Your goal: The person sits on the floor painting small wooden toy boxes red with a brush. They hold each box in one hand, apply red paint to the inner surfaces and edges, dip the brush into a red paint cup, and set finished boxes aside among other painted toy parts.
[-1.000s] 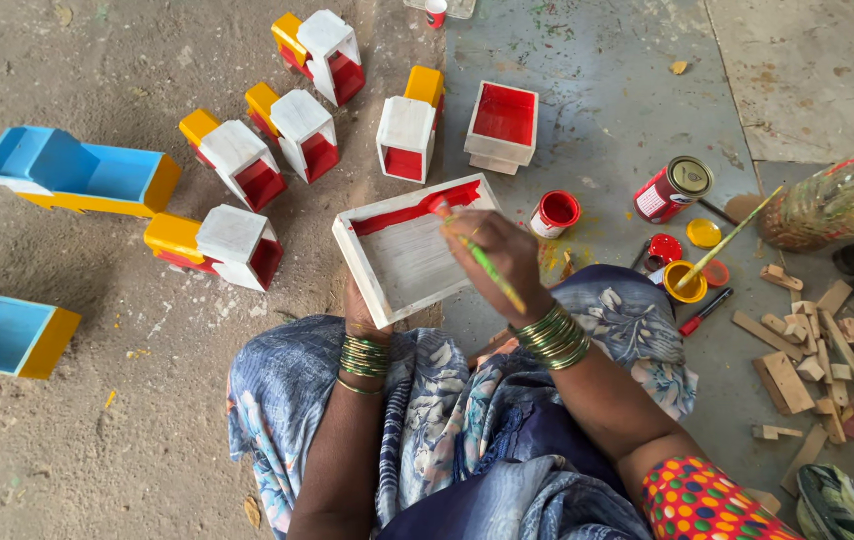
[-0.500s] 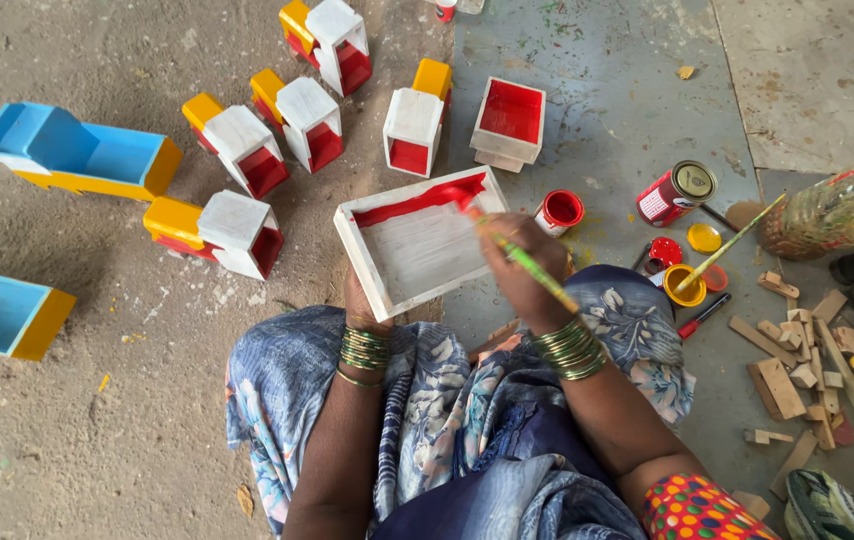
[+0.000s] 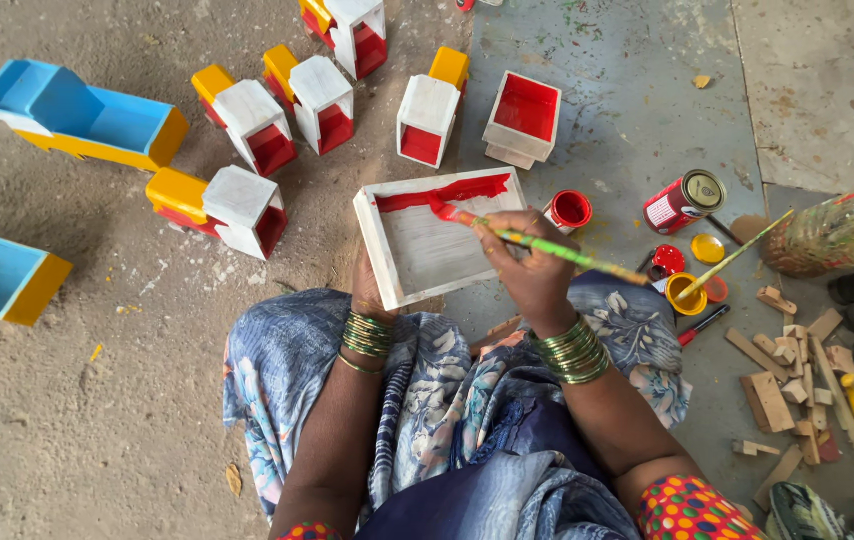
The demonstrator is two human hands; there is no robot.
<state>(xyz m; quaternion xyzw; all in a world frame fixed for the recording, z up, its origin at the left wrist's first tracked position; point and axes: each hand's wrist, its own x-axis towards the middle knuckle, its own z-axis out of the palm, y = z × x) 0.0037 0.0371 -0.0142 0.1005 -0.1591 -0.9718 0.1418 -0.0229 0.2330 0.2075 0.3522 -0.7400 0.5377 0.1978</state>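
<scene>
My left hand (image 3: 369, 292) grips the near edge of a white wooden box (image 3: 417, 255) from below, mostly hidden behind it, and holds the box tilted over my lap. A band of red paint runs along the box's far inner wall. My right hand (image 3: 534, 268) is shut on a thin green-yellow paintbrush (image 3: 547, 247), whose red tip touches the box's inside near the red band. Green bangles sit on both wrists.
A small pot of red paint (image 3: 570, 209) stands just right of the box, a red tin (image 3: 684, 201) and a yellow lid with a stick (image 3: 688, 293) further right. Painted white, red and yellow toy blocks (image 3: 247, 205) and blue pieces (image 3: 77, 112) lie ahead and left. Wood scraps (image 3: 782, 375) lie right.
The brush tip has moved from the box's upper right toward the middle of the red band. The box has tilted and sits closer to me.
</scene>
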